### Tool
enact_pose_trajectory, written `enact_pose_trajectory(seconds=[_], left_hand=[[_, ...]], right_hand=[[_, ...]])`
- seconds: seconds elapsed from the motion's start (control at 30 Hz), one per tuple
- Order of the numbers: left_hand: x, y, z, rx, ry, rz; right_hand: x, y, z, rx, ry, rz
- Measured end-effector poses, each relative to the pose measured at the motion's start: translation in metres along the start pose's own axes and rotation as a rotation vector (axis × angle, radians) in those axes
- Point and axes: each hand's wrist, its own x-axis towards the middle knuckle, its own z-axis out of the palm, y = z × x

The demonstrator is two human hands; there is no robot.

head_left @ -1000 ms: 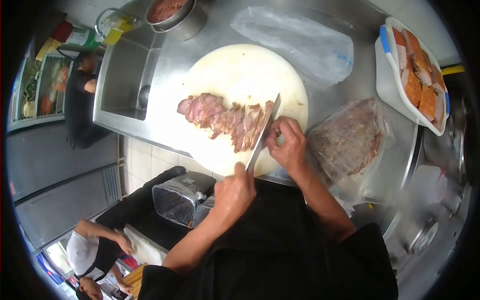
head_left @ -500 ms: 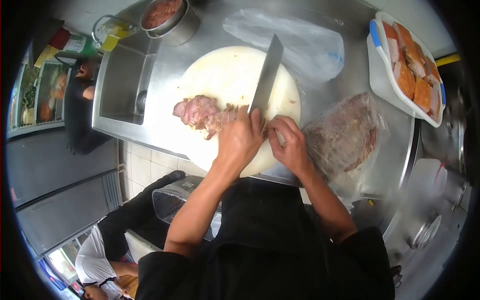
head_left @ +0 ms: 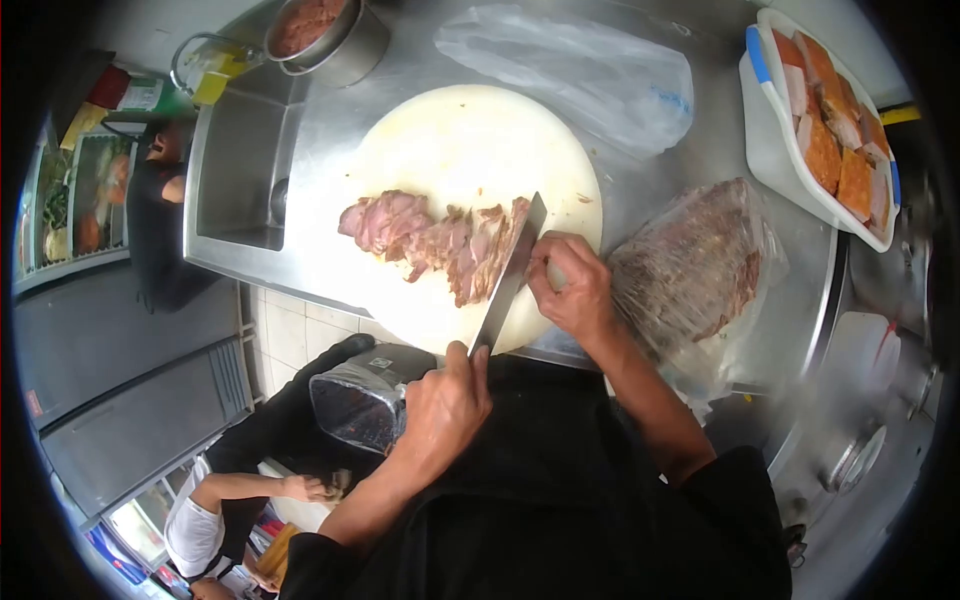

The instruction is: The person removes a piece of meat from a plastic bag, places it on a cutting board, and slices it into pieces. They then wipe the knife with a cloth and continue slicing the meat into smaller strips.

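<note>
My left hand (head_left: 447,400) grips the handle of a cleaver (head_left: 508,275) at the near edge of the round white cutting board (head_left: 450,130). Its long blade slants up and right, along the right end of the sliced meat (head_left: 430,235). The slices lie in an uneven row, pinkish at the left and browner toward the blade. Just right of the blade, my right hand (head_left: 575,285) is curled, thumb and fingers pinched together. Whatever its fingertips hold, if anything, is hidden. Beside this hand lies a large piece of browned meat (head_left: 690,270) in clear plastic.
A white tub (head_left: 790,160) of browned slabs stands at the right. Clear plastic bag (head_left: 580,75) lies behind the board. Metal pots (head_left: 345,50) sit at the back left, near a sink (head_left: 240,190). A lined bin (head_left: 360,395) stands below; two other people are at the left.
My left hand has drawn the cleaver down toward my body, uncovering more sliced meat. My right hand has barely moved. The person at lower left has stretched an arm toward the bin.
</note>
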Motion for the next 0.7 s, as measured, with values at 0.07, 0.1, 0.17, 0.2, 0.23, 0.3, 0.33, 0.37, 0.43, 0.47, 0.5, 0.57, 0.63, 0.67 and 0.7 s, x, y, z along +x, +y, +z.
enact_pose_trajectory(seconds=[0.07, 0.1, 0.17, 0.2, 0.23, 0.3, 0.33, 0.37, 0.43, 0.47, 0.5, 0.57, 0.63, 0.67, 0.7], left_hand=[[0.007, 0.003, 0.004, 0.010, -0.009, 0.008], [0.017, 0.008, 0.011, 0.014, 0.040, 0.041], [0.037, 0.011, 0.027, -0.012, 0.090, 0.067], [0.039, 0.011, 0.030, -0.009, 0.101, 0.058], [0.040, 0.010, 0.033, -0.037, 0.106, 0.060], [0.037, 0.010, 0.028, -0.090, 0.086, 0.031], [0.034, 0.007, 0.030, -0.095, 0.095, 0.032], [0.030, 0.003, 0.034, -0.065, 0.086, 0.030], [0.041, 0.005, 0.035, -0.039, 0.087, 0.014], [0.069, 0.014, 0.034, -0.138, 0.133, 0.037], [0.086, 0.020, 0.033, -0.238, 0.180, 0.058], [0.108, 0.022, 0.036, -0.250, 0.214, 0.059], [0.117, 0.015, 0.034, -0.268, 0.407, 0.199], [0.114, 0.010, 0.030, -0.267, 0.452, 0.191], [0.106, 0.007, 0.016, -0.318, 0.336, 0.147]], right_hand=[[0.000, 0.001, 0.000, 0.004, 0.001, 0.029], [0.002, 0.001, 0.002, 0.012, 0.007, 0.037], [0.002, 0.001, 0.003, -0.004, -0.005, 0.030], [0.002, 0.002, 0.004, -0.024, -0.014, 0.021], [0.002, 0.001, 0.005, -0.036, -0.001, 0.016], [0.002, -0.002, 0.005, -0.047, -0.009, -0.013], [0.003, -0.002, 0.003, -0.066, -0.010, -0.028], [0.004, -0.002, 0.002, -0.069, -0.010, -0.034], [0.003, -0.003, 0.004, -0.055, -0.035, 0.011], [0.004, -0.004, 0.006, -0.045, -0.049, -0.010], [0.004, -0.006, 0.006, -0.058, -0.062, 0.023], [0.005, -0.002, 0.003, -0.076, -0.091, 0.012], [0.003, 0.001, 0.003, -0.103, -0.084, -0.056], [0.001, 0.000, 0.003, -0.127, -0.071, -0.077], [0.001, -0.001, 0.002, -0.089, -0.068, -0.051]])
